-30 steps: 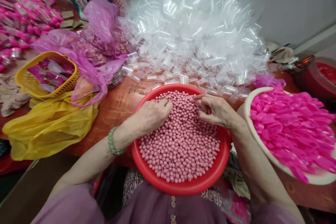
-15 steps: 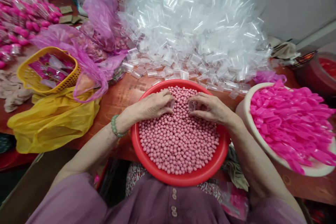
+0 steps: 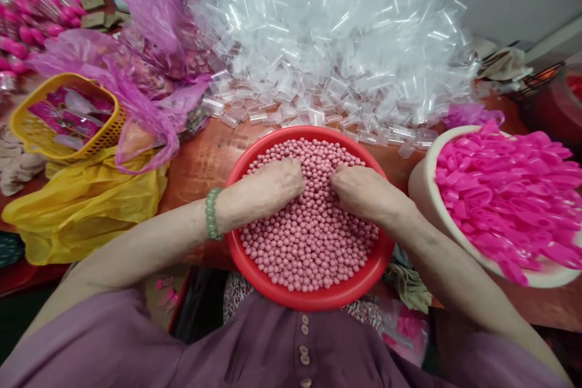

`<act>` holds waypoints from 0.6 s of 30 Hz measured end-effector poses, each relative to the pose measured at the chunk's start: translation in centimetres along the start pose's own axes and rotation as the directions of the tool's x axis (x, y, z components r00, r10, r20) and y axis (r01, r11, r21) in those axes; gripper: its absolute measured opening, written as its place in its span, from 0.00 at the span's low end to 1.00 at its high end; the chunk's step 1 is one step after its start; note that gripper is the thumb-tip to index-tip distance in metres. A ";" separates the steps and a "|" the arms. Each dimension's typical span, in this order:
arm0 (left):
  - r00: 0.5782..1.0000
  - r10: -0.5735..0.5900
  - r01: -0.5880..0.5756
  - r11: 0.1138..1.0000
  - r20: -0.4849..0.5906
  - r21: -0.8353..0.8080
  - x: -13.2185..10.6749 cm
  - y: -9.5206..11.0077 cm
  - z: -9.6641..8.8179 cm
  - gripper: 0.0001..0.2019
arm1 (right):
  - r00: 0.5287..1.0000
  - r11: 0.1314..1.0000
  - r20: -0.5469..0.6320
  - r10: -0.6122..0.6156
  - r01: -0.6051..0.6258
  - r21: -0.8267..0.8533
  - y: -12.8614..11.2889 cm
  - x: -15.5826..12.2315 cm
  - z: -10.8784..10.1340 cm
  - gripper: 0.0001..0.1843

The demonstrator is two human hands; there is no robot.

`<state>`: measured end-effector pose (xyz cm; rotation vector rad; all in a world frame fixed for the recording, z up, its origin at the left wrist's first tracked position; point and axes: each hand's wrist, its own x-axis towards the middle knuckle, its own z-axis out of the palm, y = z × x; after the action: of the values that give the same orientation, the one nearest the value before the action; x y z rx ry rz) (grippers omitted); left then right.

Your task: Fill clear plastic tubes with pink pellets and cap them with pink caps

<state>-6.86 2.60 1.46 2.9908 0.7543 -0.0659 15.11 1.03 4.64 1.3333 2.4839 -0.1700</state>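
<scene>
1. centrally, pink beads [image 3: 304, 248] lay in the red basin [image 3: 310, 302] at the near edge of the counter [image 3: 195, 160].
2. half a second earlier, clear pieces had shown in the fingers of both hands; now the left hand [image 3: 277, 187] and right hand [image 3: 367, 191] dipped into the beads, backs upward, and those pieces were out of sight.
3. the fingers curled down, mostly hidden, so whether they gripped anything could not be told.
4. for the work, that seemed to mean both hands were busy among the beads at once, apart from each other.
5. beyond the basin, clear tubes [image 3: 336, 42] were heaped; rightward, a white tub [image 3: 421, 185] held pink plastic pieces [image 3: 509, 194]; leftward lay a yellow bag [image 3: 91, 209].
</scene>
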 end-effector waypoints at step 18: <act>0.962 -0.196 -0.062 0.521 -0.190 -0.851 -0.7 -2.6 1.2 0.19 | 0.970 0.811 -0.233 0.065 0.084 0.579 0.2 -1.9 4.3 0.14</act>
<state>-8.76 4.50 0.16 2.0027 0.6454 0.5605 17.16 -1.46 1.24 1.6509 2.7641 -0.8977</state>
